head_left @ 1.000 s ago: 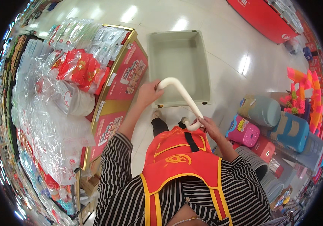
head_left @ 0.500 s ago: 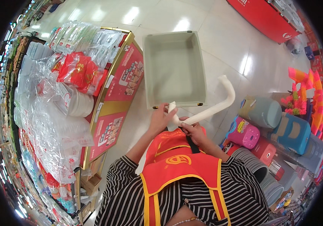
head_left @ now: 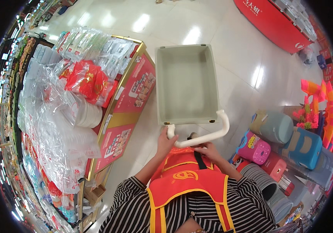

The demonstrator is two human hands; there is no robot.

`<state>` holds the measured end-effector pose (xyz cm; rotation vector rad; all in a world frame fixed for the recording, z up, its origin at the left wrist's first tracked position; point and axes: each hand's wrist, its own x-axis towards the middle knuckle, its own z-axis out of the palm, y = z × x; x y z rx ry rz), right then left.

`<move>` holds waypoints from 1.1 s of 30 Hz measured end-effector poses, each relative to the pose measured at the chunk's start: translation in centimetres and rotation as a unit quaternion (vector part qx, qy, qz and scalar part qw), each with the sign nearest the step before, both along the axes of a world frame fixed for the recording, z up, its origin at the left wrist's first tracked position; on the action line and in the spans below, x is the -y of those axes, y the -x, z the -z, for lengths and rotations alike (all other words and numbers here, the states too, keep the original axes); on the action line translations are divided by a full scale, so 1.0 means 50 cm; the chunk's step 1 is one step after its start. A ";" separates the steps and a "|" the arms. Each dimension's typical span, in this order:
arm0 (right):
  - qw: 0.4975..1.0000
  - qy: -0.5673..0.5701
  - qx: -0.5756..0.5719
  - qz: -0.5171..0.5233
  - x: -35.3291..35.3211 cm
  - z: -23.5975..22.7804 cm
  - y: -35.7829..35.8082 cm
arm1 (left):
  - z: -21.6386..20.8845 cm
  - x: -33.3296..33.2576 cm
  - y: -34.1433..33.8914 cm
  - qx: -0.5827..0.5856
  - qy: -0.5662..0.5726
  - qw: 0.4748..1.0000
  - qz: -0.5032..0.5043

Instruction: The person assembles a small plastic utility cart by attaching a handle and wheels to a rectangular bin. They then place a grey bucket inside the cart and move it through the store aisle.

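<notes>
A white U-shaped tubular handle [head_left: 203,139] lies crosswise in front of me, its bent ends pointing away toward the near corners of a grey-green rectangular bin [head_left: 214,87]. My left hand [head_left: 165,143] is closed around the handle's left end. Under the bar, right of its middle, my right hand [head_left: 210,150] has curled fingers against it; part of that grip is hidden. The bin's open side faces up, and small dark fittings sit at its corners. Its near edge is close to both handle ends; whether they touch it I cannot tell.
At left, a display stand [head_left: 129,106] carries plastic-wrapped disposable tableware and red packets [head_left: 85,79]. Plastic stools [head_left: 253,146], stacked buckets [head_left: 261,176] and orange-pink decorations [head_left: 327,110] crowd the right side. A red counter [head_left: 271,25] stands at the far right on the tiled floor.
The handle has swung so its right end sits by the bin's near right corner. Both hands have shifted slightly, and my right hand is farther right along the bar.
</notes>
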<state>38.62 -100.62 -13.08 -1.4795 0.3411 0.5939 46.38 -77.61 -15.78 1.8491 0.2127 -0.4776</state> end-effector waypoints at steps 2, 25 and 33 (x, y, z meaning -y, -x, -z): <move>0.980 0.011 -0.048 0.193 0.043 0.044 0.034 | 0.001 -0.030 -0.007 0.002 -0.025 0.999 0.039; 0.911 0.367 0.111 0.153 0.100 0.036 -0.039 | 0.038 -0.060 -0.068 -0.039 -0.068 0.992 0.100; 0.911 0.348 0.134 0.177 0.095 0.083 -0.022 | 0.036 -0.053 -0.069 -0.101 -0.071 0.989 0.082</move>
